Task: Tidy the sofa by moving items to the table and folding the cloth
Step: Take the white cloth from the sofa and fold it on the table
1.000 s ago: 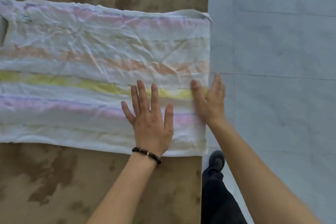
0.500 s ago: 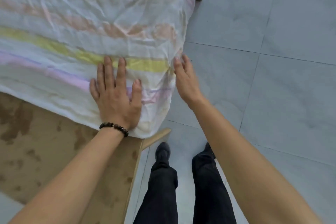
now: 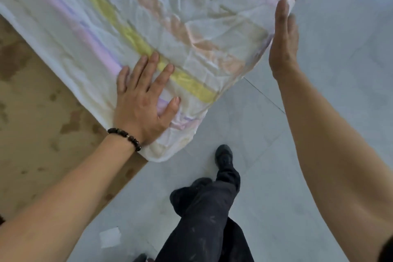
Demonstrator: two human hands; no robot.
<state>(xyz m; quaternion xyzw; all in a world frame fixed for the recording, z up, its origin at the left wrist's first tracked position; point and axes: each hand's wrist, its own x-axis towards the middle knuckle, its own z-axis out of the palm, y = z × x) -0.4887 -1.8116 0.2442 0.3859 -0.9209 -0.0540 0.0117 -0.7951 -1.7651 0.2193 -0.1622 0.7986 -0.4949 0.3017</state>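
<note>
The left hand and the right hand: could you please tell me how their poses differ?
The left hand lies flat, fingers spread, on top of the cloth; the right hand stands on edge, fingers together, against the cloth's end. The left wrist wears a beaded bracelet; the right wrist is bare. Both touch the cloth with straight fingers.

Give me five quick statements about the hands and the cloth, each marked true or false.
1. The left hand lies flat on the striped cloth. True.
2. The right hand grips a cup. False: it holds no cup; its straight fingers touch the cloth's end.
3. A bead bracelet sits on the left wrist. True.
4. The cloth is plain black. False: it is whitish with yellow, pink and orange stripes.
5. The cloth's end reaches past the brown surface, over the grey floor. True.
</note>
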